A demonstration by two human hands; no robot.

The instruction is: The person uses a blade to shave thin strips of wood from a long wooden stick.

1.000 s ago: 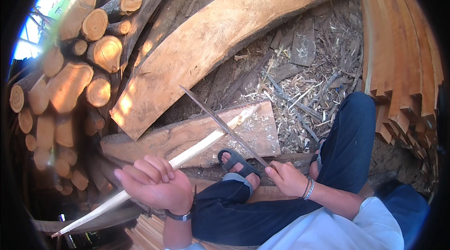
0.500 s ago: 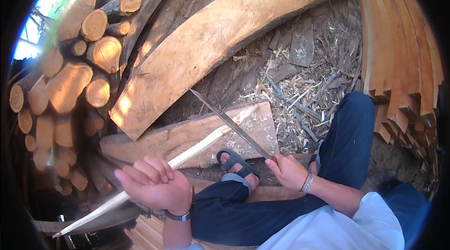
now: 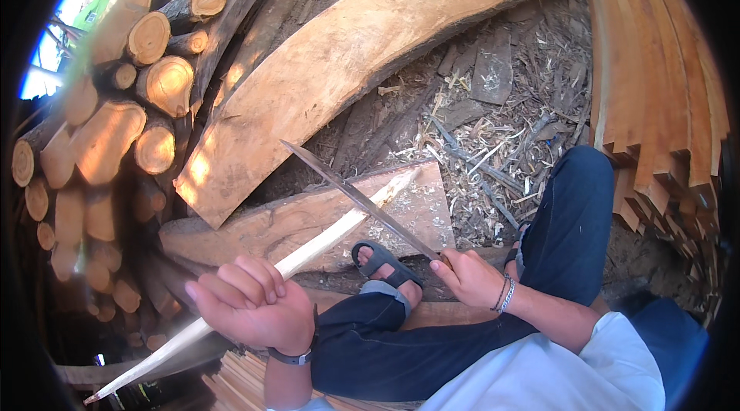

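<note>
My left hand (image 3: 258,307) is closed around a long, pale, peeled stick (image 3: 320,248). The stick slants from a thin pointed end at the lower left up to a rough end resting over a wooden board (image 3: 231,235). In my right hand (image 3: 476,281) is the handle of a machete (image 3: 347,189). Its long dark blade points up and to the left and crosses over the stick near the rough end. I cannot tell whether the blade touches the wood. Light shavings lie scattered on the board around that end.
Beyond the board lies a big curved slab (image 3: 324,64). Cut logs (image 3: 166,87) are stacked at the left, and sawn planks (image 3: 655,72) at the right. Shavings and twigs (image 3: 486,157) cover the ground between. My sandalled foot (image 3: 385,265) is beside the board.
The machete has shifted left along with my right hand, its tip now over the edge of the curved slab. My left hand keeps its grip on the stick. The whole view has moved slightly.
</note>
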